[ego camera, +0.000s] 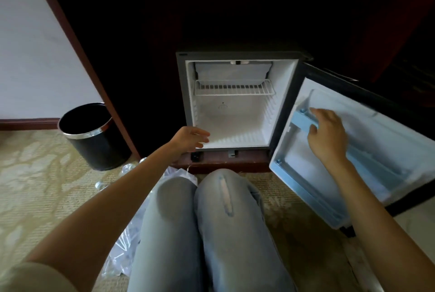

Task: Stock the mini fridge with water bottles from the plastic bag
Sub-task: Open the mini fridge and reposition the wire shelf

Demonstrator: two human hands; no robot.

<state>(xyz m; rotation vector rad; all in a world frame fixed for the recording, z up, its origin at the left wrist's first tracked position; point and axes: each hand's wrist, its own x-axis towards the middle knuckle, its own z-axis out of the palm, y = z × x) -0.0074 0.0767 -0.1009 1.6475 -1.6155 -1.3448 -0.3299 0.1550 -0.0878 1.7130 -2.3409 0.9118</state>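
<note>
now right hand grips blue rail on mini fridge door.

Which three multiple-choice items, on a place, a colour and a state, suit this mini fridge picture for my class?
1. Where does the black waste bin stand?
A. Left of the mini fridge
B. Right of it
C. Inside it

2. What colour is the door rail that the right hand grips?
A. Red
B. Light blue
C. Black

3. How is the fridge door?
A. Shut
B. Taken off
C. Swung wide open

Answers:
1 A: the bin stands at the fridge's left.
2 B: pale blue shows between fingers and thumb.
3 C: the door's inner side faces the camera.
</note>
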